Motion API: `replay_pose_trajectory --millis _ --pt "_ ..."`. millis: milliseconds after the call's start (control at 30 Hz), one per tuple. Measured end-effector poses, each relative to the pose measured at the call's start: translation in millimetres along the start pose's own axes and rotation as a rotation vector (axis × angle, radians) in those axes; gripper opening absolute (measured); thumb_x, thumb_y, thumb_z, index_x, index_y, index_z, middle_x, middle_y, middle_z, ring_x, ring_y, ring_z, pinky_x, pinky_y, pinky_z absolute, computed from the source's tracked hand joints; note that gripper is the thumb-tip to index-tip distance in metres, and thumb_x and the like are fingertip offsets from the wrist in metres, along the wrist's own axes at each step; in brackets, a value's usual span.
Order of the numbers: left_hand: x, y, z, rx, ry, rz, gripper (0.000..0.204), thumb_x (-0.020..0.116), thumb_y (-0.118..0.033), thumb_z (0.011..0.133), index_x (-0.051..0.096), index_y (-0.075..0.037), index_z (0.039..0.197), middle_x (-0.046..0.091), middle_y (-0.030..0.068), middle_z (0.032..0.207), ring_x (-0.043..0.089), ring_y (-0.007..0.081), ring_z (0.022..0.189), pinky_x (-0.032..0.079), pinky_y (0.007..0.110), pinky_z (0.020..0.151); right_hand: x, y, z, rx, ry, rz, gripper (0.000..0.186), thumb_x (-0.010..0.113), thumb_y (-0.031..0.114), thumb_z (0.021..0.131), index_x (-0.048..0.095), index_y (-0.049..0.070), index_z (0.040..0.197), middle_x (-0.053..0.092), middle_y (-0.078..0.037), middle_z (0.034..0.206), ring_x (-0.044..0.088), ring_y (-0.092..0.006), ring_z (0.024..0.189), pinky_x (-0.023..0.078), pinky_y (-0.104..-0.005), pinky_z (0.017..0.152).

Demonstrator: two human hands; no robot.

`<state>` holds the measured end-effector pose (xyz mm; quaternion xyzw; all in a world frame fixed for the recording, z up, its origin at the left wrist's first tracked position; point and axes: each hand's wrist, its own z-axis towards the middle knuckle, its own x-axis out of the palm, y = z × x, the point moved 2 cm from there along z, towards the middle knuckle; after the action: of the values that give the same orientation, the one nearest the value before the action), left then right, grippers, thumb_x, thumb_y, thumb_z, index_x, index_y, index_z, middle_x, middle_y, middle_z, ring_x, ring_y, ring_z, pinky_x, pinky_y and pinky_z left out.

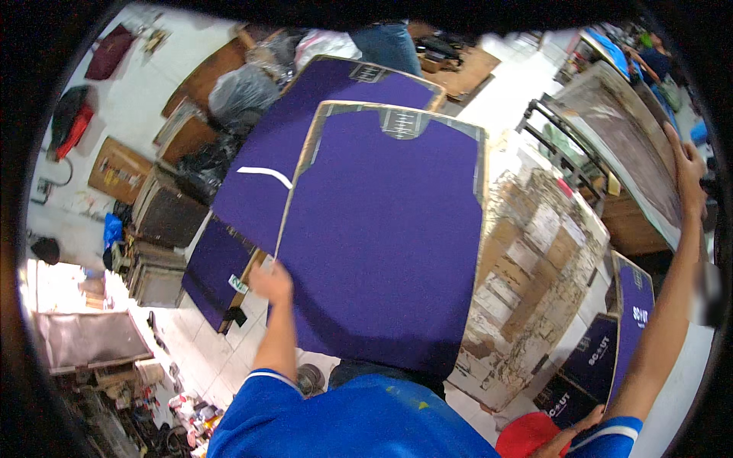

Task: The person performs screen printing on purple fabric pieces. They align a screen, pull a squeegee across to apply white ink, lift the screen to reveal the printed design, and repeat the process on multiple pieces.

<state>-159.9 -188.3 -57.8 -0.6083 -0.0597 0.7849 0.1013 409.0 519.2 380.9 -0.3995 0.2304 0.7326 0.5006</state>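
Observation:
A large purple panel (382, 229) with grey printed edges and a dark patterned block at its top lies in front of me. Beneath it and to the left, a second purple panel (263, 145) shows a curved white stripe. My left hand (272, 281) is closed at the front panel's left edge, next to a small white piece; what its fingers hold is hidden. At the far right my right hand (689, 179) is closed on the edge of a large framed printing screen (618, 130), which stands tilted with a smeared grey-brown surface.
A worn table (527, 282) with peeling tape lies right of the panels. Printed purple and dark panels (595, 355) stand at lower right, near a red cap (528, 435) and another person's hand (589, 420). Plastic bags (244, 91) and stacked frames (164, 206) are at left.

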Motion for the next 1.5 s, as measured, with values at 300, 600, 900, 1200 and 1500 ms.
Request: replay_pose_trajectory --millis 300,600,900,1200,1500 --pt "-38.6 54.7 -20.4 0.160 0.062 -0.153 0.073 0.058 -0.063 0.103 0.073 0.008 0.095 0.073 0.0299 0.095 0.067 0.0496 0.091 0.049 0.056 0.083 -33.3 47.1 -20.5 0.143 0.041 0.140 0.078 0.062 0.081 0.091 0.077 0.005 0.101 0.071 -0.017 0.087 0.067 -0.0292 0.082 0.051 -0.0402 0.086" --pt "-35.4 -59.9 -68.9 0.343 0.192 -0.341 0.065 0.067 -0.060 0.100 0.074 0.005 0.097 0.075 0.0243 0.090 0.070 0.0421 0.083 0.052 0.051 0.078 -65.5 90.5 -44.4 0.282 -0.025 0.173 0.088 0.069 0.090 0.074 0.074 0.002 0.075 0.075 -0.020 0.080 0.075 -0.0320 0.080 0.054 -0.0476 0.078" --pt "-12.7 -141.7 -160.2 0.511 0.723 -0.339 0.067 0.076 -0.062 0.092 0.074 0.005 0.096 0.076 0.0246 0.093 0.074 0.0435 0.093 0.056 0.049 0.085 -73.9 98.9 -49.4 0.283 -0.008 0.204 0.085 0.069 0.090 0.073 0.076 0.005 0.081 0.078 -0.019 0.088 0.076 -0.0332 0.085 0.056 -0.0466 0.080" --pt "-43.6 -150.6 -152.2 0.825 1.065 0.015 0.084 0.095 -0.049 0.076 0.052 0.006 0.123 0.073 0.0340 0.112 0.072 0.0488 0.108 0.057 0.053 0.094 -70.9 92.7 -37.5 0.264 0.004 0.258 0.084 0.073 0.089 0.071 0.076 0.005 0.082 0.079 -0.018 0.089 0.077 -0.0309 0.086 0.057 -0.0455 0.081" --pt "-49.4 -157.9 -161.6 0.810 1.052 -0.074 0.085 0.094 -0.046 0.078 0.050 0.007 0.128 0.072 0.0351 0.113 0.072 0.0498 0.107 0.057 0.053 0.095 -71.7 93.8 -31.3 0.313 0.046 0.258 0.080 0.073 0.088 0.072 0.073 0.008 0.073 0.078 -0.015 0.084 0.075 -0.0275 0.081 0.055 -0.0443 0.076"
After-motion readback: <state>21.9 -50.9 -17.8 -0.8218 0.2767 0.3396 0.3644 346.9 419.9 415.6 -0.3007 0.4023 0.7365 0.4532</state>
